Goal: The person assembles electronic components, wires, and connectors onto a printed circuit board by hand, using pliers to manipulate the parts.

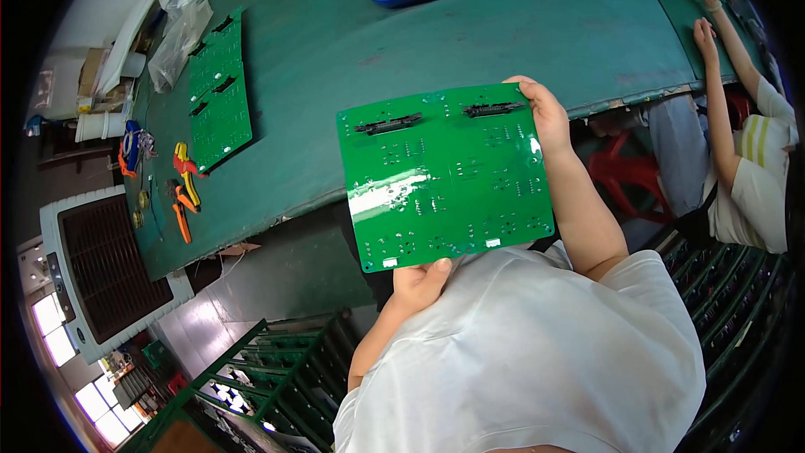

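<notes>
I have the green circuit board (449,180) between both hands: the right hand (545,122) grips its corner at two o'clock, the left hand (419,283) holds its lower edge just past six. Similar boards (220,122) lie on the table (298,75) toward ten o'clock.

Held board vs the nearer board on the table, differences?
Support: the held board is gripped by the left hand and right hand; the nearer table board lies on the green table.
Glare: the held board shines broadly white at left; the nearer table board doesn't.
Shared: green, two black connectors each.
</notes>
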`<state>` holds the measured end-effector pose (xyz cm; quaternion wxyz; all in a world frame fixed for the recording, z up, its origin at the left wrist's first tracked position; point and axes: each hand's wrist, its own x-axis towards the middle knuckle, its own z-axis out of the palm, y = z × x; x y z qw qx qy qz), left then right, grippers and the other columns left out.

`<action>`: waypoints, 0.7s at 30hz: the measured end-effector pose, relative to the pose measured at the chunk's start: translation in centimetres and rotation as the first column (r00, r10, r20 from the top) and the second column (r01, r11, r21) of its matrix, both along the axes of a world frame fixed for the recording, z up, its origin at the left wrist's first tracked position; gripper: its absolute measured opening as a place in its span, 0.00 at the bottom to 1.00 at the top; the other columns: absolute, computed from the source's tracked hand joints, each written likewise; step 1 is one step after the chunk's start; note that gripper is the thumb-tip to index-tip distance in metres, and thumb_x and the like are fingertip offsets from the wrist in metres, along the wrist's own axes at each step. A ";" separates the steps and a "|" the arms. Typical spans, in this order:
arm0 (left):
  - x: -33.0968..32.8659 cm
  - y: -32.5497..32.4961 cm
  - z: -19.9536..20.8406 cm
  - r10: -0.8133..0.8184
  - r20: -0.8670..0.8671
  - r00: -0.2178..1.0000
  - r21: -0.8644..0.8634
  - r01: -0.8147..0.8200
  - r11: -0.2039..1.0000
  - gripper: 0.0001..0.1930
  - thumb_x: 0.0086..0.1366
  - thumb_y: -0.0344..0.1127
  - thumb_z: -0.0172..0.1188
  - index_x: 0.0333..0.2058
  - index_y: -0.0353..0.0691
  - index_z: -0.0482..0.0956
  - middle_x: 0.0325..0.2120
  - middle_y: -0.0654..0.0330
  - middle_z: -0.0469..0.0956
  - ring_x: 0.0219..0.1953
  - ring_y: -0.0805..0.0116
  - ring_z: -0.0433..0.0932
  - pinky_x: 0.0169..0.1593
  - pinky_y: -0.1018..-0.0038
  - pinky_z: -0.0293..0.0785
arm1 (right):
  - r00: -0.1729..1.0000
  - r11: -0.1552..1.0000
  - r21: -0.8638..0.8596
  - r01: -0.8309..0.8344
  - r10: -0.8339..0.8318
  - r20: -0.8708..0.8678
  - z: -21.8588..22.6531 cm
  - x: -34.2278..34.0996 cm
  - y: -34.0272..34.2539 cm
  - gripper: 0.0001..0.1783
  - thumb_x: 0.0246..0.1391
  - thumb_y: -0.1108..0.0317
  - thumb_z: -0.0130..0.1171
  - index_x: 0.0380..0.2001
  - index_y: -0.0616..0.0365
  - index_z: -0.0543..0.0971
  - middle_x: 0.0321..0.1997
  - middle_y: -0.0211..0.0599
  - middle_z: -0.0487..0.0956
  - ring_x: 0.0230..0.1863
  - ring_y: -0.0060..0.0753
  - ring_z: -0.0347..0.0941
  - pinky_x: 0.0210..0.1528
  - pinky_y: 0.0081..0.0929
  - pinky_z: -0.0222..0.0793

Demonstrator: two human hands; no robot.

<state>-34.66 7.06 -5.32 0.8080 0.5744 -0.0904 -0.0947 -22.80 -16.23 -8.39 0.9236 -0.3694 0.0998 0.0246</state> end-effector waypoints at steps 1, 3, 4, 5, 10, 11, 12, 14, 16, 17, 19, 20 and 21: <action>-0.1 0.1 -0.2 -0.004 -0.001 1.000 -0.002 0.004 1.000 0.09 0.60 0.28 0.51 0.40 0.34 0.69 0.30 0.63 0.73 0.24 0.83 0.65 0.26 0.84 0.60 | 1.000 1.000 -0.002 0.004 -0.004 -0.001 0.5 -0.1 0.2 0.16 0.54 0.66 0.36 0.33 0.65 0.71 0.30 0.35 0.73 0.31 0.26 0.69 0.36 0.22 0.65; -0.2 0.4 -0.7 0.014 -0.066 0.998 -0.031 -0.016 0.999 0.11 0.60 0.30 0.51 0.41 0.34 0.68 0.27 0.64 0.72 0.22 0.83 0.63 0.24 0.84 0.57 | 0.998 0.998 -0.023 0.051 -0.052 -0.034 1.2 -0.2 0.3 0.14 0.53 0.69 0.37 0.31 0.65 0.72 0.28 0.34 0.73 0.30 0.23 0.68 0.35 0.21 0.64; -0.2 0.3 -0.8 0.012 -0.066 0.998 -0.031 -0.014 0.999 0.11 0.60 0.30 0.51 0.41 0.34 0.68 0.27 0.64 0.72 0.22 0.83 0.63 0.24 0.84 0.57 | 0.998 0.998 -0.024 0.053 -0.054 -0.034 1.2 -0.2 0.3 0.14 0.53 0.69 0.37 0.31 0.65 0.72 0.28 0.34 0.73 0.30 0.23 0.68 0.35 0.21 0.64; -0.1 0.2 -0.8 0.020 -0.055 0.998 -0.044 -0.023 0.999 0.12 0.60 0.30 0.51 0.42 0.34 0.68 0.27 0.64 0.72 0.21 0.84 0.62 0.23 0.84 0.56 | 0.998 0.997 -0.058 0.056 -0.057 -0.008 1.2 -0.1 0.3 0.14 0.53 0.69 0.37 0.31 0.65 0.73 0.28 0.34 0.73 0.30 0.22 0.67 0.35 0.20 0.63; 0.2 0.0 -0.7 0.018 -0.052 0.998 -0.098 -0.023 0.995 0.12 0.60 0.30 0.52 0.42 0.35 0.68 0.26 0.65 0.72 0.20 0.84 0.61 0.23 0.84 0.56 | 0.999 0.995 -0.094 0.045 -0.042 0.034 1.2 -0.1 0.0 0.15 0.53 0.69 0.37 0.30 0.65 0.73 0.27 0.33 0.73 0.30 0.21 0.67 0.34 0.19 0.62; 0.2 0.0 -0.7 0.020 -0.060 0.998 -0.094 -0.026 0.995 0.12 0.59 0.30 0.52 0.42 0.35 0.68 0.27 0.65 0.72 0.20 0.84 0.61 0.23 0.84 0.56 | 0.998 0.994 -0.094 0.047 -0.043 0.038 1.0 0.0 0.0 0.15 0.53 0.69 0.37 0.30 0.65 0.73 0.27 0.33 0.73 0.30 0.22 0.67 0.35 0.19 0.62; 0.2 0.1 -0.6 0.025 -0.067 0.997 -0.088 -0.031 0.996 0.12 0.59 0.29 0.52 0.43 0.35 0.68 0.27 0.64 0.72 0.20 0.84 0.61 0.23 0.84 0.56 | 0.998 0.995 -0.093 0.045 -0.041 0.043 0.9 0.0 0.1 0.15 0.53 0.69 0.37 0.30 0.66 0.73 0.27 0.33 0.73 0.30 0.22 0.67 0.35 0.19 0.62; 0.0 0.2 -0.6 0.031 -0.068 0.997 -0.088 -0.037 0.995 0.13 0.59 0.29 0.52 0.43 0.35 0.68 0.29 0.64 0.73 0.23 0.84 0.63 0.25 0.84 0.58 | 0.998 0.992 -0.108 0.058 -0.056 0.020 0.8 -0.1 0.2 0.15 0.53 0.69 0.37 0.30 0.66 0.73 0.28 0.34 0.73 0.30 0.23 0.67 0.36 0.19 0.63; 0.1 0.2 -0.5 0.042 -0.060 0.997 -0.081 -0.047 0.996 0.13 0.59 0.28 0.52 0.43 0.35 0.68 0.32 0.63 0.73 0.25 0.83 0.65 0.27 0.84 0.61 | 0.998 0.991 -0.115 0.067 -0.066 0.005 0.6 0.0 0.4 0.15 0.53 0.69 0.37 0.30 0.66 0.73 0.28 0.34 0.73 0.31 0.24 0.68 0.36 0.20 0.63; 0.0 -0.1 -0.3 0.035 -0.065 0.997 -0.070 -0.039 0.997 0.13 0.59 0.27 0.52 0.44 0.35 0.68 0.34 0.62 0.73 0.29 0.82 0.67 0.30 0.84 0.63 | 0.998 0.994 -0.088 0.069 -0.069 0.007 0.6 -0.2 0.2 0.15 0.53 0.68 0.37 0.31 0.66 0.73 0.28 0.35 0.73 0.31 0.25 0.68 0.37 0.20 0.64; -0.1 0.0 -0.1 -0.005 -0.065 0.998 -0.094 -0.001 0.996 0.14 0.59 0.25 0.52 0.45 0.35 0.68 0.39 0.61 0.72 0.38 0.80 0.69 0.39 0.81 0.66 | 0.998 0.999 -0.014 0.046 -0.046 0.032 0.0 -0.2 -0.2 0.15 0.53 0.68 0.38 0.32 0.66 0.73 0.30 0.37 0.74 0.32 0.27 0.69 0.38 0.22 0.65; 0.0 0.0 0.0 -0.022 -0.058 0.998 -0.105 0.016 0.994 0.14 0.59 0.25 0.51 0.45 0.35 0.67 0.40 0.60 0.72 0.39 0.78 0.69 0.41 0.80 0.67 | 0.998 0.998 -0.021 0.059 -0.059 0.019 -0.2 -0.2 -0.3 0.15 0.53 0.67 0.38 0.32 0.66 0.73 0.30 0.37 0.74 0.32 0.27 0.69 0.37 0.22 0.65; 0.1 -0.1 0.2 -0.039 -0.055 0.998 -0.117 0.032 0.993 0.13 0.60 0.25 0.51 0.45 0.35 0.67 0.40 0.59 0.72 0.39 0.76 0.70 0.42 0.78 0.67 | 0.997 0.997 -0.030 0.072 -0.072 0.001 -0.5 -0.3 -0.3 0.15 0.53 0.67 0.38 0.33 0.66 0.72 0.30 0.37 0.74 0.32 0.27 0.69 0.37 0.22 0.66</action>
